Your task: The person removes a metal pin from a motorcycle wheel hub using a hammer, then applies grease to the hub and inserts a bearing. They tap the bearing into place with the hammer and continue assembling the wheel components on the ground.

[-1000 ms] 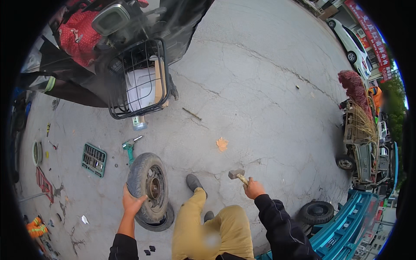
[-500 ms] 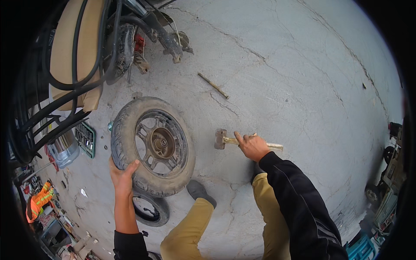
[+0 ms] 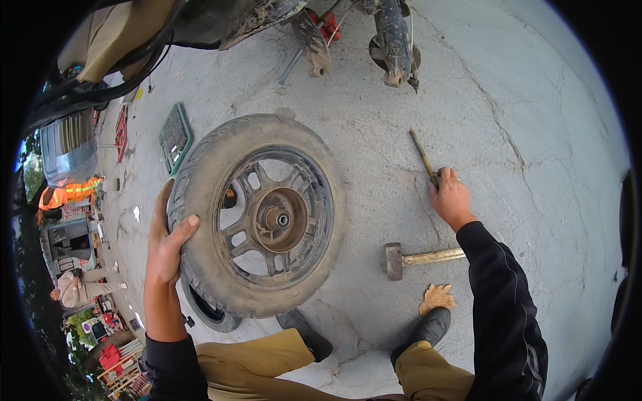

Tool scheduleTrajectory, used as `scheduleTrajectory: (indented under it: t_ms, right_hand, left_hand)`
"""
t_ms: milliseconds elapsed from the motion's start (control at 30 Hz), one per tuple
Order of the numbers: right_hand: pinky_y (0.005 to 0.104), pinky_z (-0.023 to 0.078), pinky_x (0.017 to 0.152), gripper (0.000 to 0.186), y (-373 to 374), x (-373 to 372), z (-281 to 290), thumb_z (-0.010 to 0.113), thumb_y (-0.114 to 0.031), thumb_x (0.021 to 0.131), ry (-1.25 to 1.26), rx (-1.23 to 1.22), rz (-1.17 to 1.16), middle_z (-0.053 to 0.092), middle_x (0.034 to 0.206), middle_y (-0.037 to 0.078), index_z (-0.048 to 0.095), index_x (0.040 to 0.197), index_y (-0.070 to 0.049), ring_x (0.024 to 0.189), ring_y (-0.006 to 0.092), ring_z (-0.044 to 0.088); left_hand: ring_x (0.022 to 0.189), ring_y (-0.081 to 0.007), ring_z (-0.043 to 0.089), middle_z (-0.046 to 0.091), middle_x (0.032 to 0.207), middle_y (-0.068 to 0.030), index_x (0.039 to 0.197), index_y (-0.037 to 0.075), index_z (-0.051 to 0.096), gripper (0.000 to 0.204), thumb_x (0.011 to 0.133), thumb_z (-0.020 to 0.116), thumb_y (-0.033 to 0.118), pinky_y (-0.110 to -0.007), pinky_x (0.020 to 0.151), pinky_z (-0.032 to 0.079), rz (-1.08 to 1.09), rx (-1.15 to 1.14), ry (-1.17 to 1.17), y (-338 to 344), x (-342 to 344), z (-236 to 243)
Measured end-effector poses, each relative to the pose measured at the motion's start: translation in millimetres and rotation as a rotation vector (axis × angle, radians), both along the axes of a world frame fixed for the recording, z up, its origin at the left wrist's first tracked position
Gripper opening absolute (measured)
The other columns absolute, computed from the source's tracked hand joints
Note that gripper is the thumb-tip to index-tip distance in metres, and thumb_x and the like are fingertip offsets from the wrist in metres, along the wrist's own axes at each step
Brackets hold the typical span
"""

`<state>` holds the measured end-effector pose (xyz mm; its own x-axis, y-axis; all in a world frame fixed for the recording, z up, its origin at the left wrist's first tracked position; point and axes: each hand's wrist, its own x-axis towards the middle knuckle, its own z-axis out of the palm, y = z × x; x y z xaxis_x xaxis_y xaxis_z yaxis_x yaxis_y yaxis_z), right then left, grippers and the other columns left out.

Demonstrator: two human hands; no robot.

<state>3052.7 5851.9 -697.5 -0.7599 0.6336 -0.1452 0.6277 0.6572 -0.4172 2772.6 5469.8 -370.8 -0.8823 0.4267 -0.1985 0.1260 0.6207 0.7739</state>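
A dusty wheel with its tyre (image 3: 275, 224) stands propped in front of me, its spoked rim and hub facing up toward me. My left hand (image 3: 167, 244) grips the tyre's left edge, thumb on the sidewall and fingers along the tread. Away to the right, my right hand (image 3: 452, 199) closes on the near end of a thin metal rod (image 3: 420, 150), which is at floor level. A sledgehammer (image 3: 394, 261) with a worn wooden handle lies on the concrete nearer to me, partly behind my right forearm. Another tyre (image 3: 208, 313) shows partly beneath the wheel.
Dirty fork legs (image 3: 394, 43) of a vehicle reach down at the top. A green tool case (image 3: 176, 138) lies beyond the wheel on the left. Near my right shoe (image 3: 431, 327) is a dry leaf (image 3: 437, 299). Two people, one in an orange vest (image 3: 75, 192), are far left.
My right hand has let go of the hammer, which now lies on the floor, and has taken hold of the rod. My left hand stays on the wheel. The view has shifted.
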Motion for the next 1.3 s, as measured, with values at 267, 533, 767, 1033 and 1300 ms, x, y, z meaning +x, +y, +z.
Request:
scheduleTrajectory:
  t_ms: [267, 533, 767, 1033, 1300]
  right_hand:
    - [0.036, 0.048, 0.057, 0.019, -42, 13, 80, 0.064, -0.012, 0.102, 0.358, -0.692, 0.191, 0.063, 0.07, 0.016, 0.057, 0.108, 0.004, 0.058, 0.0198, 0.058]
    - [0.0388, 0.052, 0.056, 0.021, -111, -45, 101, 0.067, -0.014, 0.099, 0.516, -0.689, 0.607, 0.068, 0.07, 0.016, 0.059, 0.109, 0.003, 0.057, 0.034, 0.068]
    - [0.0373, 0.053, 0.051, 0.016, -91, -31, 92, 0.068, -0.012, 0.092, 0.616, -0.621, 0.491, 0.064, 0.059, 0.012, 0.062, 0.102, 0.0, 0.049, 0.0277, 0.066]
    - [0.0386, 0.05, 0.049, 0.02, -91, -47, 93, 0.072, -0.016, 0.091, 0.553, -0.439, 0.628, 0.068, 0.064, 0.013, 0.061, 0.1, -0.002, 0.05, 0.0309, 0.065]
    - [0.0442, 0.049, 0.051, 0.023, -91, -71, 115, 0.071, -0.02, 0.09, 0.566, -0.478, 0.614, 0.064, 0.064, 0.017, 0.058, 0.091, -0.001, 0.051, 0.0372, 0.061]
  left_hand:
    - [0.13, -0.0308, 0.06, 0.057, 0.147, -0.0221, 0.16, -0.003, 0.039, 0.089, 0.086, 0.079, 0.026, -0.038, 0.108, 0.049, 0.301, 0.1, -0.223, -39, -26, -36]
    - [0.128, -0.0286, 0.061, 0.06, 0.144, -0.0209, 0.157, -0.006, 0.042, 0.084, 0.088, 0.076, 0.029, -0.039, 0.108, 0.05, 0.155, 0.03, -0.057, -35, -24, -31]
    - [0.133, -0.0315, 0.058, 0.055, 0.15, -0.024, 0.16, -0.009, 0.034, 0.092, 0.092, 0.078, 0.034, -0.04, 0.11, 0.049, 0.329, 0.015, -0.098, -28, -36, -33]
    - [0.125, -0.0263, 0.064, 0.062, 0.143, -0.0148, 0.154, 0.001, 0.047, 0.066, 0.1, 0.066, 0.034, -0.039, 0.106, 0.051, 0.254, 0.085, -0.157, -54, -40, -39]
    - [0.117, -0.0268, 0.067, 0.065, 0.138, -0.0157, 0.151, -0.002, 0.049, 0.065, 0.102, 0.066, 0.036, -0.04, 0.1, 0.056, 0.312, 0.069, -0.239, -70, -44, -48]
